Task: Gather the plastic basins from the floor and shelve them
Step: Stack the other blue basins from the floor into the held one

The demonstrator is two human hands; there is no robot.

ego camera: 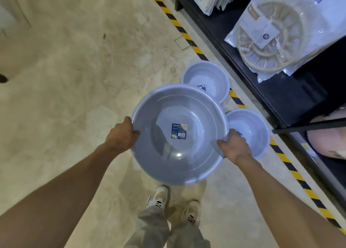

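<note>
Gripping the basin [179, 154] rim, both hands' fingers [135, 133] curl over opposite edges.

My pale sneakers [159, 196] on marbled floor [65, 79], yellow-black hazard tape [189, 39], bagged round woven goods [271, 36] nearby.

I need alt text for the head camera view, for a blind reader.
Left hand and right hand grip a large pale blue plastic basin by its rim; two smaller blue basins sit on the floor beside a black shelf.
</note>
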